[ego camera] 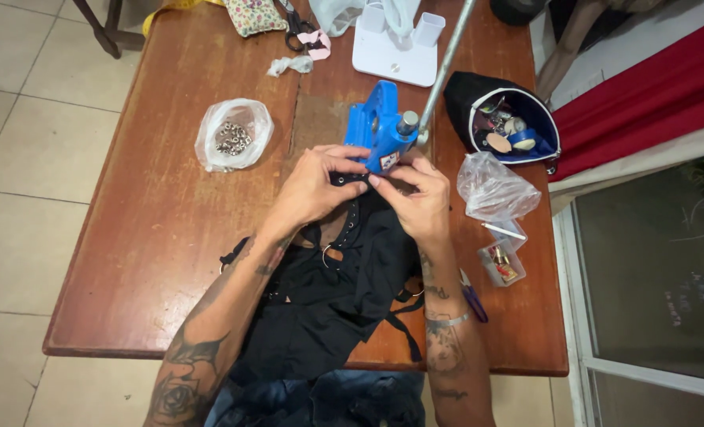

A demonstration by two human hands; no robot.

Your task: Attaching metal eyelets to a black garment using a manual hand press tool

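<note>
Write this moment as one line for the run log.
left hand: pinches black fabric garment | right hand: pinches same garment | position: at blue metal hand press | surface: brown wooden table

Bagged metal bits [232, 138] too small.

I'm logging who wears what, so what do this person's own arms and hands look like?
Both arms are bare, with no sleeves or gloves. The left forearm carries dark tattoos, including a rose. The right forearm is tattooed too and wears a thin silver bracelet.
</note>
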